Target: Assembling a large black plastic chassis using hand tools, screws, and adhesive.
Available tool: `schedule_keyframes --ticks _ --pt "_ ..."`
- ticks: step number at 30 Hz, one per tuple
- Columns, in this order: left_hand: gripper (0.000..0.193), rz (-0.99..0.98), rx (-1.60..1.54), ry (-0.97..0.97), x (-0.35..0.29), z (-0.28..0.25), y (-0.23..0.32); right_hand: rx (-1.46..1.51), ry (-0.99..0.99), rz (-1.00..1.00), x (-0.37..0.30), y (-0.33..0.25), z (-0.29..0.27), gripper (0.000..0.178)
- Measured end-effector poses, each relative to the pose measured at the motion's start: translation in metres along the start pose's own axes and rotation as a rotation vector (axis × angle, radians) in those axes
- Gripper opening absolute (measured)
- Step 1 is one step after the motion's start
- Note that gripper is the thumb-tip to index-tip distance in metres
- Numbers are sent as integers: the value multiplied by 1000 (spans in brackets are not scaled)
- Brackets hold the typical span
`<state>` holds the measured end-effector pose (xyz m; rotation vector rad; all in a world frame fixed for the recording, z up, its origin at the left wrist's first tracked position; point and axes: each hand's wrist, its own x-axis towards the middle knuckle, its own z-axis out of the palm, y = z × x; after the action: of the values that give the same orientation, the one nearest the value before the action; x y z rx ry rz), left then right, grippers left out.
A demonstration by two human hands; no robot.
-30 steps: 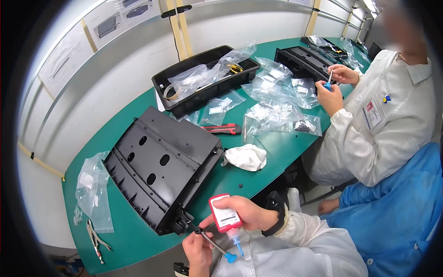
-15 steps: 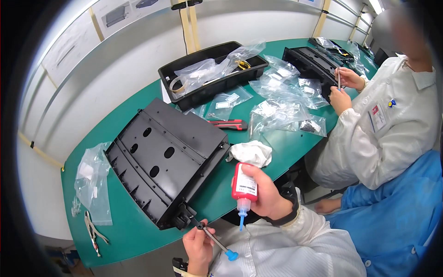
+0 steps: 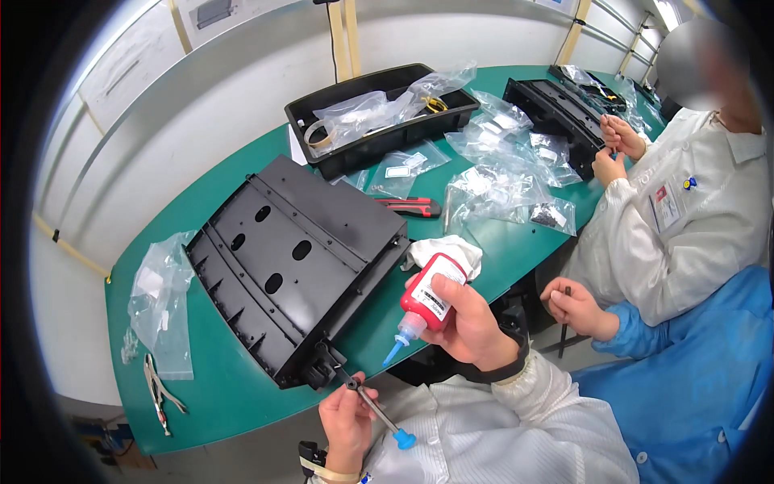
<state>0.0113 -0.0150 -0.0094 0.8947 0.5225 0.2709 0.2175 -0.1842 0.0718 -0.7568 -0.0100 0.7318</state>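
Note:
A red squeeze bottle point(image 3: 435, 290) with a white label and a thin blue nozzle is gripped in my right hand point(image 3: 476, 331). It tilts with its nozzle down and to the left, above the table's front edge and apart from the rod. My left hand point(image 3: 347, 423) pinches a metal rod point(image 3: 379, 415) near its dark ring-shaped end. A blue cap point(image 3: 405, 440) tips the rod's other end. The ring end meets a bracket at the near corner of a large black metal housing point(image 3: 290, 266), which has several oval holes; whether they are joined I cannot tell.
On the green table point(image 3: 218, 403) lie locking pliers point(image 3: 160, 395), plastic bags point(image 3: 504, 173), a red-black utility knife point(image 3: 413, 207) and a white cloth point(image 3: 451, 250). A black bin point(image 3: 355, 153) stands behind. Two co-workers are at the right; the blue-sleeved hand point(image 3: 576, 310) holds a dark rod.
My right hand has tipped the bottle, swinging its nozzle left toward the rod. My left hand keeps its pinch. The blue-sleeved co-worker's hand has risen, showing a dark rod.

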Motion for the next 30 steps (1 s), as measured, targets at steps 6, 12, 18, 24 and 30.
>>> schedule_keyframes --ticks 6,12,18,24,30 --pt "35 -16 -5 35 -1 8 7 2 -58 1 -2 -1 13 37" --pt "36 -15 -5 25 -1 8 5 -101 -108 23 -4 0 11 30" --pt "35 -6 -24 10 -1 1 1 -180 -46 -11 -3 9 15 31" --pt "34 -31 -18 -5 0 -2 3 -227 -18 -45 -7 9 22 27" --pt "34 -22 -37 -48 2 -6 -2 -266 -48 -51 -6 13 24 24"
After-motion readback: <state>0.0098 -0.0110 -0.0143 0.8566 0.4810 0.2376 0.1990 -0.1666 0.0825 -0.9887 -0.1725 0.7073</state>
